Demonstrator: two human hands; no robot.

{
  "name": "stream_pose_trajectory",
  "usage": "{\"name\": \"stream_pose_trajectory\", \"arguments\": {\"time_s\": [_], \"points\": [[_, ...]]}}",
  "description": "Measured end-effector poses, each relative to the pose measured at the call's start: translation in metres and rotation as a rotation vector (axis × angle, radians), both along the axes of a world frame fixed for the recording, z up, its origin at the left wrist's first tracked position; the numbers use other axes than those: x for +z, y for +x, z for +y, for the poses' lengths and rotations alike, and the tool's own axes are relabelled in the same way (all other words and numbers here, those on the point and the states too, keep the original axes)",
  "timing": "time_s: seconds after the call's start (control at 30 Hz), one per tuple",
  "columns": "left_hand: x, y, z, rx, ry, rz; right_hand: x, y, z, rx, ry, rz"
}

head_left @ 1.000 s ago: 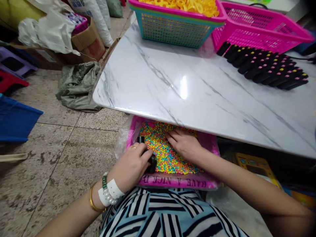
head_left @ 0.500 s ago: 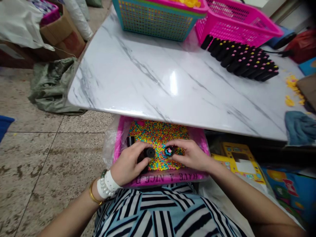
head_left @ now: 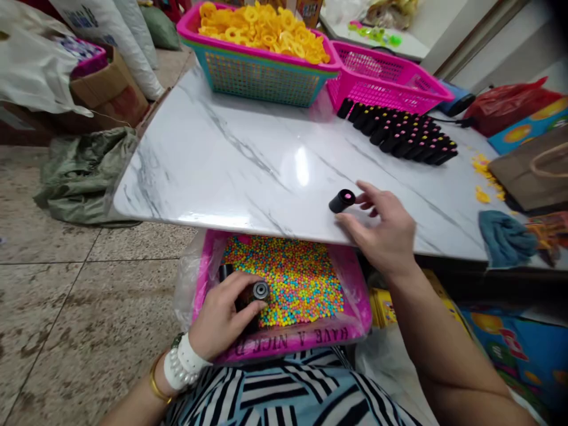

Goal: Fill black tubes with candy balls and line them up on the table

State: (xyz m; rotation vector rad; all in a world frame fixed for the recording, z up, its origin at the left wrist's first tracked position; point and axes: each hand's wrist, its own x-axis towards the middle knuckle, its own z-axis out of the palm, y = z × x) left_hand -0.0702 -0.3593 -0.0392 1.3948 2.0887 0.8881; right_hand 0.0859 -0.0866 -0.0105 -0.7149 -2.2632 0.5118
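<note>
- One left hand [head_left: 224,313] is pinching a black tube [head_left: 261,290] over bright beads [head_left: 295,275].
- One right hand [head_left: 385,231] is curving wide beside a pink-topped tube [head_left: 341,202]; I can't tell if it's touching.
- That tube is standing near the front edge of the white table [head_left: 217,177].
- Just below that edge, a pink tray [head_left: 362,310] is holding the beads.
- Wide tabletop is showing between tube and teal basket [head_left: 261,77].

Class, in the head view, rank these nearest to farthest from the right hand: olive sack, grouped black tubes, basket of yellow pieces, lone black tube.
1. Lone black tube: by the right hand
2. Grouped black tubes: farther back
3. Basket of yellow pieces: back left
4. Olive sack: far left
</note>
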Motion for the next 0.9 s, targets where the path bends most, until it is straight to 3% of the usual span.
{"name": "stream_pose_trajectory", "arguments": {"time_s": [0.07,0.1,0.2,0.27,0.37,0.47,0.53,0.7,0.8,0.9], "points": [[0.003,0.001,0.0,0.032,0.013,-0.009,-0.002,0.006,-0.031,-0.004,0.013,0.102],[0.005,0.002,0.001,0.048,0.019,-0.014,-0.004,0.008,-0.049,0.061,-0.024,0.115],[0.008,0.008,0.006,0.06,0.029,-0.022,-0.016,0.007,-0.096,0.442,-0.319,-0.022],[0.006,0.013,0.01,0.037,0.03,-0.007,-0.027,0.0,-0.114,0.63,-0.572,-0.153],[0.001,0.017,0.013,0.004,-0.026,-0.065,-0.042,-0.009,-0.118,0.686,-0.73,-0.334],[-0.002,0.011,0.01,0.036,-0.042,-0.07,-0.049,-0.007,-0.105,0.606,-0.575,-0.587],[-0.001,0.001,0.007,0.058,-0.026,0.124,-0.051,-0.002,-0.096,0.545,-0.392,-0.692],[0.007,-0.02,0.004,-0.017,-0.267,0.63,-0.063,-0.002,-0.088,0.775,-0.085,-0.649],[0.008,-0.018,0.009,-0.029,-0.423,0.76,-0.072,-0.013,-0.092,0.811,0.024,-0.675],[0.009,-0.013,0.012,-0.05,-0.453,0.787,-0.073,-0.022,-0.095,0.817,0.149,-0.75]]}}
